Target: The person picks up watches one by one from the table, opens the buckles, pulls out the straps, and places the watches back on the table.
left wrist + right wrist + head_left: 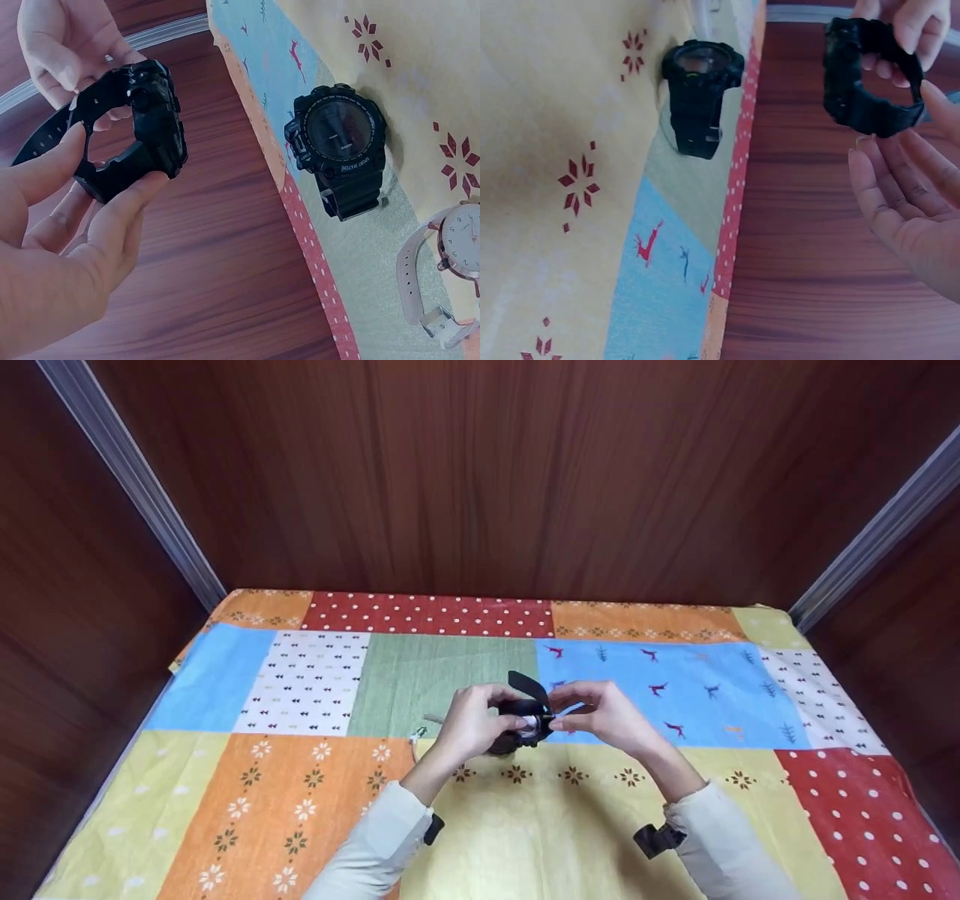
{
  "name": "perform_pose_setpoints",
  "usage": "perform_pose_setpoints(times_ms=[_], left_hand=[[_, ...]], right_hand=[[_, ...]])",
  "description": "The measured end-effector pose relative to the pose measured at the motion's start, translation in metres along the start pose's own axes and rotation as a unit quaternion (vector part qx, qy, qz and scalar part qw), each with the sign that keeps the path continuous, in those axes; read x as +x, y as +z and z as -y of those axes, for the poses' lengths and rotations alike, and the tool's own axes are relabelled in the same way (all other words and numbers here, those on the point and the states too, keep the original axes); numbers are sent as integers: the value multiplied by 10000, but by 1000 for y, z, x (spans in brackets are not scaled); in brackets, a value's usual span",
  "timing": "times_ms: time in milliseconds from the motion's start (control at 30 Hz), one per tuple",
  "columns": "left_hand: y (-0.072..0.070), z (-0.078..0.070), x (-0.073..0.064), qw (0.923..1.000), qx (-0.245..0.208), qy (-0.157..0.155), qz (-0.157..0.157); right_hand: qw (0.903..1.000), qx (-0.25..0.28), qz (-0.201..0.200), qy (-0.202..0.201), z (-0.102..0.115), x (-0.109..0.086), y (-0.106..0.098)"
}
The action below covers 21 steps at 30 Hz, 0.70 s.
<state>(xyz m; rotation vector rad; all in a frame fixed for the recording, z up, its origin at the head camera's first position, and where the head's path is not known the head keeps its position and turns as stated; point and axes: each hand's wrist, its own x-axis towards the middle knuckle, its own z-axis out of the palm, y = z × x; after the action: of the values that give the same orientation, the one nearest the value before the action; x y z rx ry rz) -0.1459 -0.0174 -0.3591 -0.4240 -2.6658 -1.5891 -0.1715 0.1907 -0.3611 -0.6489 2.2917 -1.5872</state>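
A black sport wristwatch (161,112) is held up above the table, its strap bent into a loop. My left hand (476,724) grips it with thumb and fingers at the case and the lower strap. From the other side, my right hand (604,712) pinches the strap between thumb and fingers. A punched strap end (45,142) sticks out past the loop in the left wrist view. Beneath the hands, a second black sport watch (339,135) lies face up on the cloth.
A pale-strapped watch with a white dial (461,240) lies beside the second black watch. A patchwork cloth (300,810) covers the table. Dark wood panels (480,472) rise behind it and at both sides.
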Motion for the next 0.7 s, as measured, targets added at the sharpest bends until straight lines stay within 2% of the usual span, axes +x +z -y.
perform_pose_setpoints(times_ms=[200,700], left_hand=[[-1,0,0,9999,63,-79,43],[1,4,-1,9997,206,-120,30]], right_hand=[[9995,3,-169,-260,-4,1,6],[9987,-108,-428,-254,-4,1,9]])
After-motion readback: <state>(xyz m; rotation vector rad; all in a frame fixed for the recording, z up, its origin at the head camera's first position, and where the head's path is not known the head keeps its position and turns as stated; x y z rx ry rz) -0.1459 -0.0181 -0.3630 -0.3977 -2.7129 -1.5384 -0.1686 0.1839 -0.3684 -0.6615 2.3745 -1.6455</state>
